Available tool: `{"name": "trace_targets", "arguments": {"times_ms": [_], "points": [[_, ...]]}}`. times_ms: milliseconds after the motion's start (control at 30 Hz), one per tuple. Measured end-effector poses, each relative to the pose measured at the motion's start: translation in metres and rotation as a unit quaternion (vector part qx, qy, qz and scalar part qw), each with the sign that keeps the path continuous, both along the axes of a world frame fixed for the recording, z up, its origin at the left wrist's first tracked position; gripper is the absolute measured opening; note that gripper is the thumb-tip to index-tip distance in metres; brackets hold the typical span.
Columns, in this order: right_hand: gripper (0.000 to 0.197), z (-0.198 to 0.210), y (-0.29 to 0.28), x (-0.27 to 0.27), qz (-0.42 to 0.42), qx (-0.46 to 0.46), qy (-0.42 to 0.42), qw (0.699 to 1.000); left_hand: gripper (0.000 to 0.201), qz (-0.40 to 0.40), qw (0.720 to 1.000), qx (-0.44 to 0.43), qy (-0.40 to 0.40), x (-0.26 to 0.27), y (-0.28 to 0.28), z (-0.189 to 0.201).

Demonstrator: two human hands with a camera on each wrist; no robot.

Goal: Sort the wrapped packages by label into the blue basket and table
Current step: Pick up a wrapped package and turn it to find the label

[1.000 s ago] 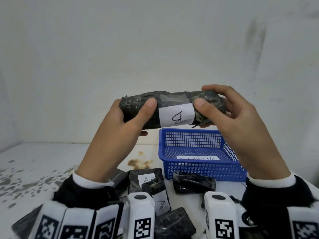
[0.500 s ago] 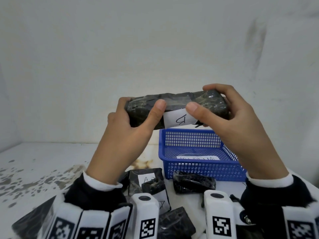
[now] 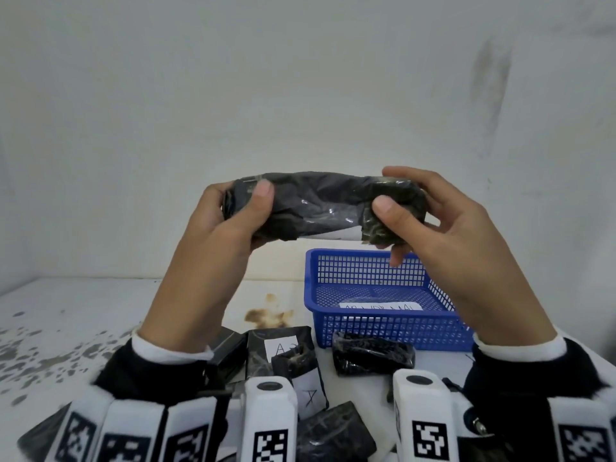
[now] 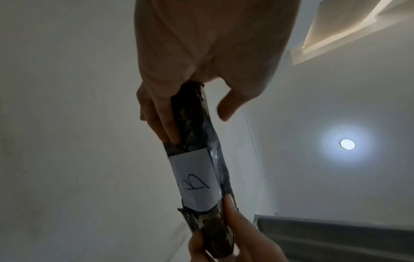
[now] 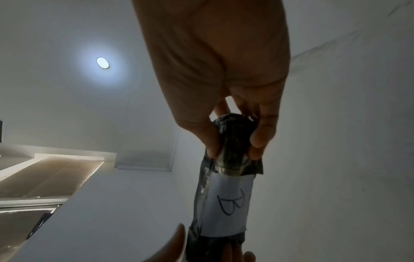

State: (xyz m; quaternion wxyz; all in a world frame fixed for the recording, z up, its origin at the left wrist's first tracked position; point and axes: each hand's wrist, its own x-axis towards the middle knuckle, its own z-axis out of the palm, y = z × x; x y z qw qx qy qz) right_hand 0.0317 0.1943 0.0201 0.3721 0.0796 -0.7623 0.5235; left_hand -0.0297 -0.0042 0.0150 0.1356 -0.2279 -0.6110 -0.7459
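A long black wrapped package (image 3: 320, 208) is held level in the air above the table, over the blue basket (image 3: 383, 325). My left hand (image 3: 233, 215) grips its left end and my right hand (image 3: 413, 211) grips its right end. Its white label marked B (image 4: 195, 179) faces down, away from the head view, and shows in both wrist views (image 5: 228, 203). The basket holds a white paper slip (image 3: 380, 307). Several other black packages lie near the table's front, one with an A label (image 3: 281, 346).
A black package (image 3: 373, 358) lies just in front of the basket. More packages (image 3: 333, 435) sit between my wrists at the bottom edge. A brown stain (image 3: 266, 315) marks the white table (image 3: 83, 311). White walls stand behind and to the right.
Both hands have rolled the package so the B label turned from facing me to the underside. The package also dropped slightly lower.
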Motion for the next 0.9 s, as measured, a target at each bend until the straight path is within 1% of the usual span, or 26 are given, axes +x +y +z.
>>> {"name": "trace_targets", "arguments": {"times_ms": [67, 100, 133, 167, 233, 300, 333, 433, 467, 533, 567, 667, 700, 800, 900], "points": [[0.022, 0.001, 0.001, 0.002, 0.008, -0.007, 0.002, 1.0, 0.025, -0.008, 1.0, 0.008, 0.005, -0.003, 0.0, 0.0], [0.017, 0.002, 0.0, 0.002, 0.011, -0.004, 0.005, 1.0, 0.024, -0.005, 1.0, 0.007, 0.006, -0.003, 0.001, -0.001], [0.015, 0.003, 0.0, 0.003, 0.012, -0.002, 0.008, 1.0, 0.028, -0.001, 1.0, 0.005, 0.006, -0.004, 0.001, -0.001], [0.016, 0.003, 0.0, 0.003, 0.014, -0.001, 0.01, 1.0, 0.031, 0.002, 1.0, 0.001, 0.009, -0.004, 0.002, -0.002], [0.024, 0.003, 0.0, 0.003, 0.015, 0.002, 0.01, 1.0, 0.029, 0.009, 1.0, -0.013, 0.021, -0.004, 0.002, -0.002], [0.018, 0.003, -0.001, 0.004, 0.011, 0.013, 0.015, 1.0, 0.022, 0.012, 0.999, -0.027, 0.026, -0.003, 0.002, -0.002], [0.016, 0.003, -0.002, 0.004, 0.011, 0.016, 0.018, 1.0, 0.021, 0.014, 0.999, -0.035, 0.027, -0.001, 0.002, -0.002], [0.019, 0.002, -0.003, 0.003, 0.01, 0.014, 0.024, 1.0, 0.021, 0.031, 0.995, -0.085, 0.05, 0.002, 0.003, -0.002], [0.017, 0.002, -0.004, 0.003, 0.006, 0.021, 0.025, 0.999, 0.02, 0.04, 0.993, -0.099, 0.055, 0.003, 0.003, -0.002], [0.014, 0.003, -0.005, 0.003, 0.003, 0.033, 0.025, 0.999, 0.027, 0.054, 0.99, -0.115, 0.055, 0.005, 0.005, -0.002], [0.016, 0.002, -0.005, 0.004, 0.006, 0.037, 0.026, 0.999, 0.034, 0.058, 0.989, -0.124, 0.058, 0.006, 0.006, -0.002], [0.035, 0.002, -0.004, 0.005, 0.008, 0.05, 0.009, 0.999, 0.044, 0.075, 0.985, -0.142, 0.068, 0.009, 0.008, 0.0], [0.039, 0.002, -0.003, 0.005, 0.005, 0.057, 0.006, 0.998, 0.047, 0.077, 0.985, -0.139, 0.067, 0.01, 0.009, 0.0], [0.038, 0.001, -0.004, 0.004, -0.002, 0.062, 0.015, 0.998, 0.052, 0.086, 0.985, -0.135, 0.064, 0.012, 0.01, -0.001], [0.032, 0.0, -0.006, 0.003, -0.006, 0.068, 0.025, 0.997, 0.047, 0.094, 0.984, -0.135, 0.069, 0.01, 0.011, -0.003]]}}
